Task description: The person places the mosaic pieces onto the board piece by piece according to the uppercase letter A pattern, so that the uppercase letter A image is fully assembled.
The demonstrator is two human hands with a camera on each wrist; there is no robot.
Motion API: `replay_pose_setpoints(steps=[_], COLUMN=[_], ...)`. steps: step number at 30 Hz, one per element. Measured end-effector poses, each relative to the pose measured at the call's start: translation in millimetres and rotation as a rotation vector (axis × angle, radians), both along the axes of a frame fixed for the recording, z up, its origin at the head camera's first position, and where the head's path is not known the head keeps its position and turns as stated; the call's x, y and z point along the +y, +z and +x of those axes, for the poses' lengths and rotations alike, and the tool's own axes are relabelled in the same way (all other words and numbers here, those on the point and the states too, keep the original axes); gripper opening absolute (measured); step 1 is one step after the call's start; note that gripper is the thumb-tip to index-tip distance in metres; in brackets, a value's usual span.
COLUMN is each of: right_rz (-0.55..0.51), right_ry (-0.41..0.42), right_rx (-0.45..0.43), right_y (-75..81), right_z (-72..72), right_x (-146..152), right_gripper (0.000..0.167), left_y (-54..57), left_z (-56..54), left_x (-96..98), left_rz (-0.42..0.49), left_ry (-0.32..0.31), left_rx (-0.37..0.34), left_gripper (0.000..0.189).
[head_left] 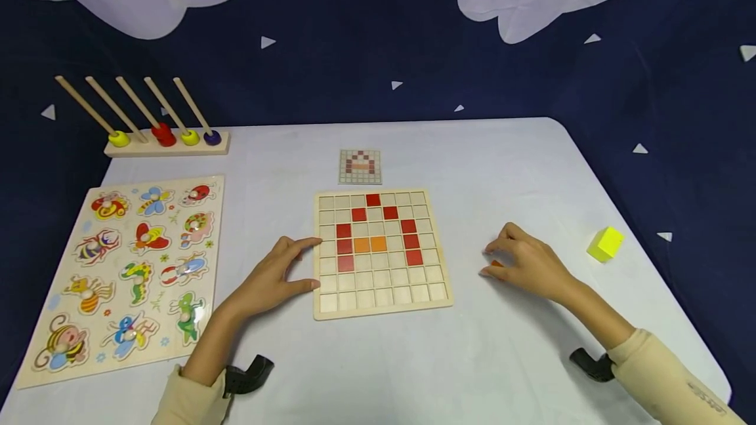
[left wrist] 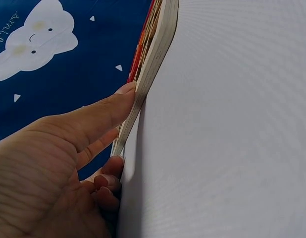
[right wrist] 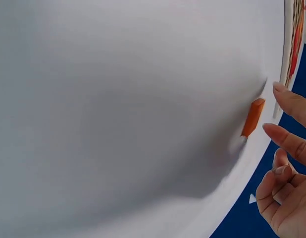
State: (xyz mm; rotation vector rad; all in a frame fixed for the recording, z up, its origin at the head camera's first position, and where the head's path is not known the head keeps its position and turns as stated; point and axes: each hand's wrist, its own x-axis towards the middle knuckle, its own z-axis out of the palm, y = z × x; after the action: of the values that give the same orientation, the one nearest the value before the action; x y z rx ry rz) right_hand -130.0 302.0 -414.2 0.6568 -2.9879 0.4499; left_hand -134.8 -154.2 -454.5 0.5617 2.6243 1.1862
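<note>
A wooden grid board lies mid-table, with red tiles forming an arch shape and two orange tiles side by side within it. My left hand touches the board's left edge with thumb and forefinger, spread apart and fairly straight; the left wrist view shows fingertips against the board's side. To the right of the board, my right hand hovers around a loose orange tile. In the right wrist view that orange tile lies on the table, with the fingertips apart from it.
A small pattern card lies behind the board. At left are an insect peg puzzle and a bead stacker with upright rods. A yellow block sits near the right edge of the white table.
</note>
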Motion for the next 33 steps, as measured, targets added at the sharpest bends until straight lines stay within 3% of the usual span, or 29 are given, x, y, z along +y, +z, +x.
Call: replay_pose_setpoints(steps=[10, 21, 33], right_rz=[0.002, -0.064, -0.108], right_ry=[-0.117, -0.026, 0.057], right_rx=[-0.008, 0.124, 0.088], right_y=[-10.9, -22.7, -7.2], right_z=[13.8, 7.4, -18.4], right_x=[14, 11, -28], right_gripper=[0.028, 0.019, 0.017], left_y=[-1.9, -0.6, 1.2], left_z=[-1.9, 0.1, 1.6], left_x=[-0.4, -0.1, 1.2], left_rz=[-0.002, -0.002, 0.000], left_ry=[0.003, 0.009, 0.016], left_rx=[-0.003, -0.014, 0.009], left_gripper=[0.073, 0.073, 0.072])
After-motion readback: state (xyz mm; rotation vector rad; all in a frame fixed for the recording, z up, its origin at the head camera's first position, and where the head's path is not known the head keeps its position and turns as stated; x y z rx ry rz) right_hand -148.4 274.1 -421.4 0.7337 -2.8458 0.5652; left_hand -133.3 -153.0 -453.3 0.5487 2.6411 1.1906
